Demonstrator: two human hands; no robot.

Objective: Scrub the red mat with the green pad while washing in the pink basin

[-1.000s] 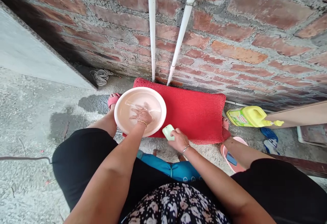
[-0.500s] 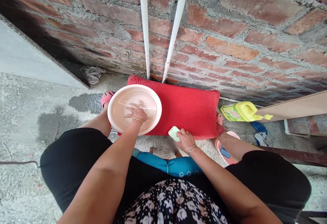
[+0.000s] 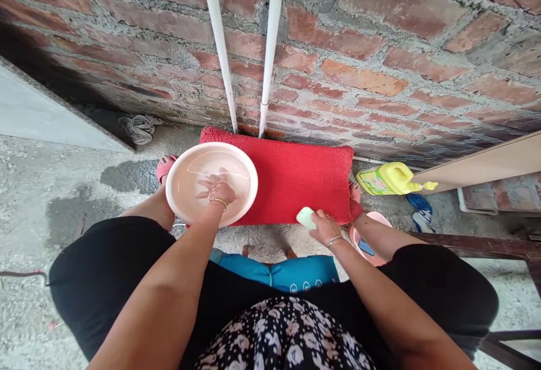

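My left hand (image 3: 220, 191) is dipped in the water of a pale pink basin (image 3: 172, 204), fingers spread and nothing held. The basin stands on the left end of a red, towel-like mat (image 3: 304, 181), which lies over a raised surface. Over the mat's near edge, right of the middle, my right hand (image 3: 325, 227) grips a pale green scrub brush (image 3: 306, 218). Its smooth back faces up, and any bristles underneath are hidden. Whether the brush touches the mat I cannot tell.
A yellow detergent bottle (image 3: 386, 178) stands on the floor to the right. Beside my right leg is a pink container (image 3: 379, 219) with a blue rectangular thing in it. White pipes (image 3: 270, 43) run down the brick wall (image 3: 359, 77). A grey rag (image 3: 140, 128) lies at left.
My right hand has moved right along the mat's near edge with the brush. The left hand stays in the basin water. The whole view has shifted slightly.
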